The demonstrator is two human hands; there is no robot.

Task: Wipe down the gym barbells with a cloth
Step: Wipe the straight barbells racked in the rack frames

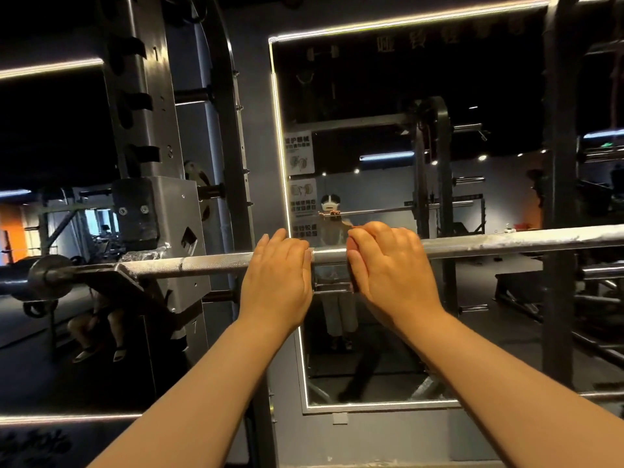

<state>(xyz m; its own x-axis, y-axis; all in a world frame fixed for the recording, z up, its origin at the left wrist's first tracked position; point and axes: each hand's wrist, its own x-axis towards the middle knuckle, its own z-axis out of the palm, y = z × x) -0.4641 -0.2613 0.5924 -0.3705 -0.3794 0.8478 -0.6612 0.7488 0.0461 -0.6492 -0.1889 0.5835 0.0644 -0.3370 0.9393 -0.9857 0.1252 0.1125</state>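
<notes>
A silver barbell [209,265], knurled along its shaft, is laid level across the view; its left end is seated in a rack hook [125,275]; a dark cloth [352,265] is pressed against it, mostly hidden.

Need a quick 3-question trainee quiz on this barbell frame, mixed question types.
1. True or false: the left hand and the right hand are both on the barbell.
2. The two hands sit: A) touching each other; B) apart, with bare bar between them; C) at opposite ends of the bar.
3. Fill in: straight behind the bar hangs a lit-edged ____.
Key: 1 true; 2 B; 3 mirror.
</notes>
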